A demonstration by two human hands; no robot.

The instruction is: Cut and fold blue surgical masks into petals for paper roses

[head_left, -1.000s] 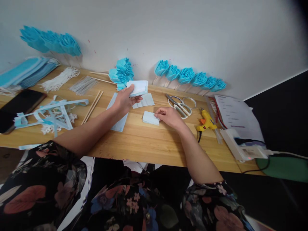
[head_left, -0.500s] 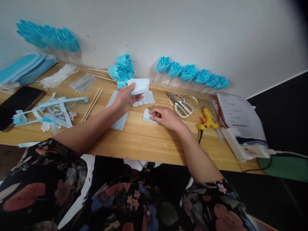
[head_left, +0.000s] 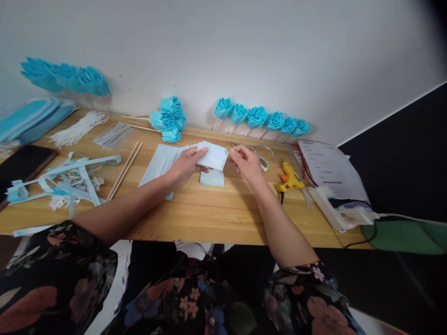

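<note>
- My left hand (head_left: 189, 163), clamping a whitish-blue rectangular fabric stack (head_left: 213, 157), has swung toward four o'clock!
- My right hand (head_left: 246, 164) is off the pale-blue fabric pile (head_left: 212, 178); fingertips nearly closed, hold unclear.

At my ten o'clock I see a dark phone (head_left: 30, 160); at two, a printed sheet (head_left: 330, 160); between two and three, a white power strip (head_left: 324, 207) with a red light (head_left: 351, 225); at three, a green surface (head_left: 398, 237).
</note>
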